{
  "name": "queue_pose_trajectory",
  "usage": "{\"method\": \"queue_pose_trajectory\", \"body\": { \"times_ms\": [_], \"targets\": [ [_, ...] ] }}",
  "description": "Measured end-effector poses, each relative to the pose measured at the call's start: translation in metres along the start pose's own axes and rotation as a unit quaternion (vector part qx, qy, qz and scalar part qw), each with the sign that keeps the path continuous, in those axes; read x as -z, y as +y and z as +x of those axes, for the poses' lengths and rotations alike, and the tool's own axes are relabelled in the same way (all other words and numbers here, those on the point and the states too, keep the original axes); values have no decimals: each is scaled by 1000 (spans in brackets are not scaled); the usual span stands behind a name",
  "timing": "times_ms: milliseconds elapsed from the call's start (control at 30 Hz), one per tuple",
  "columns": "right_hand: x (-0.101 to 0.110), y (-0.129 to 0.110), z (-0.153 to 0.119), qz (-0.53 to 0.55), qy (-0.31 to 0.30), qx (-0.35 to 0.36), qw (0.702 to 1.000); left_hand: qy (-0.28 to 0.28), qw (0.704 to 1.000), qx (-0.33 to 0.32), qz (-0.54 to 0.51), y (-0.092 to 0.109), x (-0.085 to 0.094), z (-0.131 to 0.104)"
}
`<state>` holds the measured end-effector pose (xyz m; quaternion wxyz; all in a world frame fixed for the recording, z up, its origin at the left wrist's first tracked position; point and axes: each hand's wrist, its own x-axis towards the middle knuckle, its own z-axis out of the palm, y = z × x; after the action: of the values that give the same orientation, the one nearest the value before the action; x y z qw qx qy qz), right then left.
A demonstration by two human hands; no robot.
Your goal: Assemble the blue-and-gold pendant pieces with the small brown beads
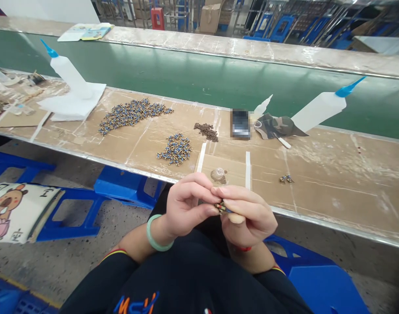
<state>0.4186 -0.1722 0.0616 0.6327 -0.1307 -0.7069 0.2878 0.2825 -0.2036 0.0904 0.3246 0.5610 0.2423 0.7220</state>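
My left hand (pixel 191 203) and my right hand (pixel 250 213) meet in front of my chest, near the table edge. Between their fingertips they pinch a small blue and gold metal piece (pixel 221 206), mostly covered by the fingers. Just beyond lies a small clear round dish (pixel 217 174) on a taped cardboard patch. A pile of similar blue and gold pieces (pixel 175 149) sits to the left, with a larger pile (pixel 132 114) behind it. Small brown bits (pixel 206 131) lie heaped farther back. A few blue and gold pieces (pixel 286 179) rest apart on the right.
White squeeze bottles with blue tips stand at the left (pixel 70 76) and right (pixel 320 111). A blurred phone (pixel 240 124) lies beside a camouflage cloth (pixel 280 126). A green belt (pixel 173 72) runs behind the cardboard-covered table (pixel 330 196). Blue stools (pixel 324 288) stand below.
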Motion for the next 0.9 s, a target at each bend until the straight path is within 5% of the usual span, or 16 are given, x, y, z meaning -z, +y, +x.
{"method": "queue_pose_trajectory", "body": {
  "times_ms": [300,467,600,833,900],
  "targets": [
    [-11,1,12,10,85,104,991,-22,995,-46,88,10,3,2],
    [-22,3,8,-40,144,112,982,-7,982,-48,183,16,2,-6],
    [-22,4,9,-79,167,106,977,-15,986,-46,162,10,2,-14],
    [-21,1,6,-63,169,102,978,-66,989,-29,132,0,4,-22],
    [-22,1,4,-65,143,54,986,-81,988,-31,124,-2,4,-23]
  ]
}}
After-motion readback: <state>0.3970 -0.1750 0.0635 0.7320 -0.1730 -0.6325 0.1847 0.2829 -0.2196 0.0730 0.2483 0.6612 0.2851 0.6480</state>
